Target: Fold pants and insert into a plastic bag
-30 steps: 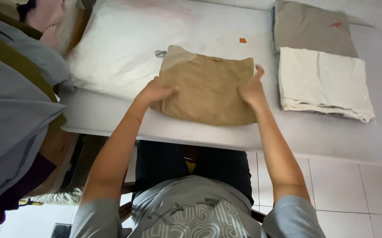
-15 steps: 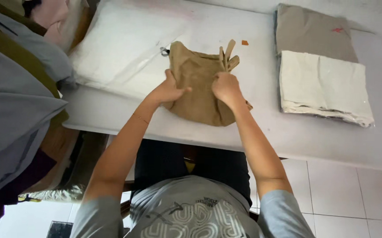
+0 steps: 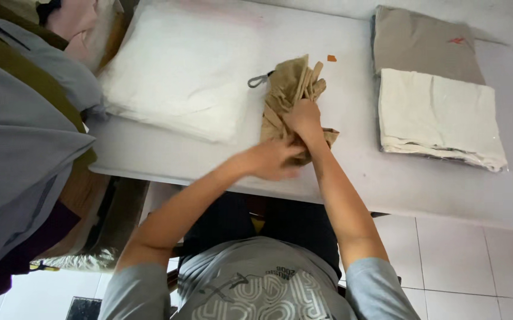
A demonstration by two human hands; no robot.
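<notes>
Your right hand (image 3: 304, 118) clamps the bunched tan cloth garment (image 3: 292, 98) on the white table (image 3: 351, 172); your left hand (image 3: 274, 160), blurred, seems to grip its near edge. Keep the folds tight and even.

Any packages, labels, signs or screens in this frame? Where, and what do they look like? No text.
Clear plastic bag: left on the white table, flat, rectangular, white cloth inside.
Clear plastic sleeve: right on the table, around a folded cream cloth; glossy edge shows at its lower right.
Small red mark: on the folded grey-brown cloth behind it, far right; too small to make out.
Small orange scrap: on the table beside the tan cloth; a tag or not, cannot tell.
No signs or screens.
</notes>
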